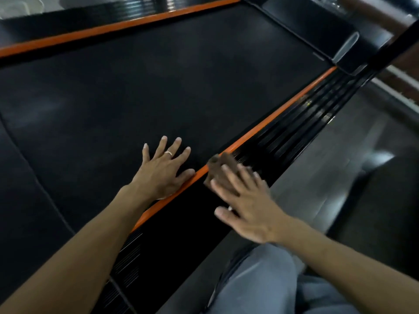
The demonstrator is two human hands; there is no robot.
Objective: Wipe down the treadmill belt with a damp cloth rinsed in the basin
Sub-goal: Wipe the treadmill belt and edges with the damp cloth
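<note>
Head view: the left hand (164, 167), wearing a thin ring, is lying flat with its fingers spread wide on the broad matte-black rubber treadmill belt (158, 82), its thumb tip resting just beside the narrow orange edge strip (269, 120) and holding nothing. Beyond the strip, the right hand (247, 205) is pressing with straight, slightly fanned fingers on a small crumpled brown cloth (221, 165), which is showing ahead of the fingertips and lying across the ribbed glossy black side rail (294, 130), touching the strip; motion blur is softening its outline. The basin is not appearing in this view. Judging from its folds, the cloth is soft, light and limp, so it is probably going to bunch under the fingers; flat-palm pressure, or a grip gathering its middle, is likely suiting it best. The belt is appearing firm and textured, the rail smoother and possibly slippery when wet.
</note>
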